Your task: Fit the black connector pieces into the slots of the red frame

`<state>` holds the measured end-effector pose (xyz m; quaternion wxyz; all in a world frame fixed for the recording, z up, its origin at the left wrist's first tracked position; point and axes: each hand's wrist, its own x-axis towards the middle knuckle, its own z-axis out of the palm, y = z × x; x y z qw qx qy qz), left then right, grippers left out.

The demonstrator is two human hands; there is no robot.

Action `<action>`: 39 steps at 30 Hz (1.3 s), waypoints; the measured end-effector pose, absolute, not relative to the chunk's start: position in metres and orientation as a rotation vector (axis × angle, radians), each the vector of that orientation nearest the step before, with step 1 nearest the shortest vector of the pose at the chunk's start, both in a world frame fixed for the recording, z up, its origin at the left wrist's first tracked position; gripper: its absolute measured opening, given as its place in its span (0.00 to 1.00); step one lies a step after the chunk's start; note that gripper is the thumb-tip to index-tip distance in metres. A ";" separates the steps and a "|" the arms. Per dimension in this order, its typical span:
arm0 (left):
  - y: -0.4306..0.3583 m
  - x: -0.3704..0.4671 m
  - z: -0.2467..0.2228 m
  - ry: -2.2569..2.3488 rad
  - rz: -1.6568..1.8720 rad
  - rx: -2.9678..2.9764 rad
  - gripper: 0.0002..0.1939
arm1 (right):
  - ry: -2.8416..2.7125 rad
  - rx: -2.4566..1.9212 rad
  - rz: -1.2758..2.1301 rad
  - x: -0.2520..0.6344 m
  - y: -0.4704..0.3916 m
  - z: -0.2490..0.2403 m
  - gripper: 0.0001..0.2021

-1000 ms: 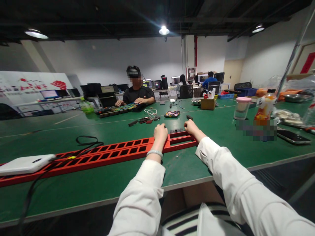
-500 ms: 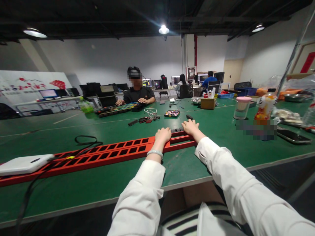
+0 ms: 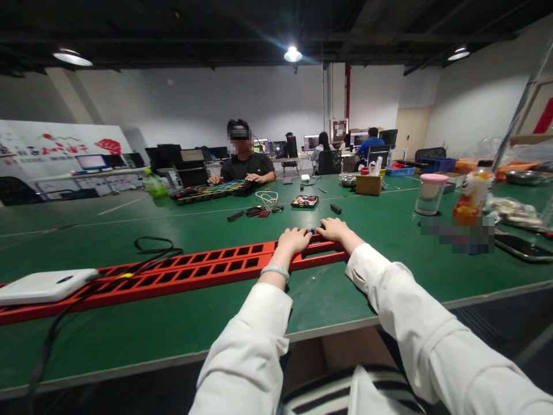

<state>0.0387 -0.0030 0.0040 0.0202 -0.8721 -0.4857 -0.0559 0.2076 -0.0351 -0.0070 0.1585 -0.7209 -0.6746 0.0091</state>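
Note:
A long red slotted frame [image 3: 224,268] lies across the table, with two rows of square openings on its left part and long gaps on its right part. My left hand [image 3: 296,240] bends over the far side of its right part, a pale bracelet at the wrist. From the right, my right hand [image 3: 335,229] reaches to the same far edge, thumb and fingers pointing left. Between the fingertips shows a small dark block [image 3: 313,230], which both hands pinch from either side. My fingers hide most of it.
On the frame's left end lies a white box-shaped device [image 3: 47,286] with a black cable [image 3: 56,317]. Beyond are a loose black block [image 3: 336,208], a small tray [image 3: 305,201] and cables [image 3: 268,200]. A cup [image 3: 430,196], bottle [image 3: 473,193] and phone [image 3: 522,246] stand or lie right. A co-worker [image 3: 244,164] sits opposite.
My hands have come closer together over the frame's far edge. The row of dark pieces seen between them before is now mostly covered. The view has shifted slightly.

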 end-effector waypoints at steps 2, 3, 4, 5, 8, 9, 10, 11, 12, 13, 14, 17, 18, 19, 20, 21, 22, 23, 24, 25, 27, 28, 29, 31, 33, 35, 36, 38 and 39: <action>-0.001 0.040 0.002 -1.525 -0.183 -2.690 0.29 | -1.957 -2.027 0.032 0.207 -0.032 -0.007 0.24; 0.000 0.040 0.002 -1.543 -0.188 -2.680 0.30 | -1.963 -2.017 0.036 0.207 -0.030 -0.007 0.24; 0.001 0.041 0.001 -1.563 -0.191 -2.671 0.30 | -1.964 -2.010 0.041 0.206 -0.028 -0.007 0.23; 0.002 0.042 0.001 -1.580 -0.193 -2.661 0.31 | -1.959 -2.007 0.048 0.206 -0.026 -0.007 0.23; 0.008 0.046 0.004 -1.676 -0.211 -2.656 0.34 | -1.914 -2.025 0.086 0.204 -0.020 -0.008 0.25; 0.010 0.047 0.006 -1.733 -0.224 -2.671 0.34 | -1.892 -2.037 0.100 0.203 -0.018 -0.008 0.26; 0.013 0.049 0.008 -1.795 -0.237 -2.693 0.33 | -1.870 -2.049 0.113 0.202 -0.016 -0.007 0.26; 0.016 0.050 0.010 -1.853 -0.250 -2.721 0.32 | -1.849 -2.059 0.127 0.200 -0.014 -0.007 0.26; 0.020 0.051 0.012 -1.867 -0.258 -2.744 0.29 | -1.830 -2.068 0.141 0.197 -0.012 -0.007 0.25; 0.023 0.051 0.014 -1.861 -0.266 -2.765 0.26 | -1.815 -2.074 0.158 0.195 -0.010 -0.006 0.24; 0.026 0.051 0.015 -1.848 -0.280 -2.779 0.23 | -1.805 -2.075 0.176 0.192 -0.008 -0.006 0.23; 0.032 0.047 0.013 -1.810 -0.385 -2.789 0.16 | -1.782 -2.048 0.218 0.185 -0.006 -0.006 0.20; 0.032 0.046 0.011 -1.798 -0.448 -2.774 0.15 | -1.777 -2.028 0.228 0.184 -0.006 -0.006 0.20; 0.033 0.045 0.009 -1.783 -0.519 -2.758 0.15 | -1.774 -2.005 0.237 0.183 -0.007 -0.006 0.19; 0.033 0.045 0.008 -1.765 -0.590 -2.743 0.15 | -1.773 -1.981 0.246 0.182 -0.008 -0.007 0.19; 0.032 0.045 0.006 -1.747 -0.655 -2.730 0.15 | -1.770 -1.961 0.254 0.182 -0.008 -0.007 0.18; 0.032 0.046 0.004 -1.729 -0.711 -2.722 0.15 | -1.764 -1.944 0.259 0.183 -0.009 -0.008 0.18; 0.031 0.047 0.003 -1.712 -0.758 -2.717 0.14 | -1.753 -1.932 0.258 0.183 -0.010 -0.008 0.17; 0.031 0.048 0.002 -1.696 -0.799 -2.716 0.14 | -1.737 -1.926 0.254 0.183 -0.011 -0.008 0.17; 0.031 0.049 0.001 -1.678 -0.836 -2.716 0.13 | -1.718 -1.924 0.246 0.184 -0.011 -0.008 0.17; 0.030 0.051 0.000 -1.645 -0.902 -2.712 0.13 | -1.675 -1.928 0.223 0.184 -0.013 -0.007 0.18; 0.030 0.051 0.000 -1.629 -0.932 -2.709 0.13 | -1.654 -1.930 0.208 0.184 -0.013 -0.007 0.18; 0.029 0.052 0.000 -1.617 -0.958 -2.705 0.13 | -1.630 -1.933 0.191 0.183 -0.014 -0.006 0.18; 0.029 0.052 -0.001 -1.602 -0.996 -2.698 0.14 | -1.584 -1.931 0.162 0.183 -0.015 -0.005 0.17; 0.028 0.051 -0.001 -1.587 -1.023 -2.698 0.16 | -1.547 -1.922 0.155 0.182 -0.016 -0.005 0.16; 0.027 0.051 0.000 -1.572 -1.040 -2.704 0.19 | -1.524 -1.913 0.161 0.182 -0.017 -0.004 0.17; 0.027 0.050 0.001 -1.566 -1.047 -2.709 0.20 | -1.516 -1.908 0.162 0.182 -0.017 -0.004 0.17; 0.027 0.050 0.001 -1.561 -1.057 -2.719 0.21 | -1.509 -1.910 0.161 0.182 -0.017 -0.004 0.17; 0.027 0.050 0.002 -1.561 -1.064 -2.722 0.21 | -1.512 -1.917 0.157 0.182 -0.017 -0.004 0.17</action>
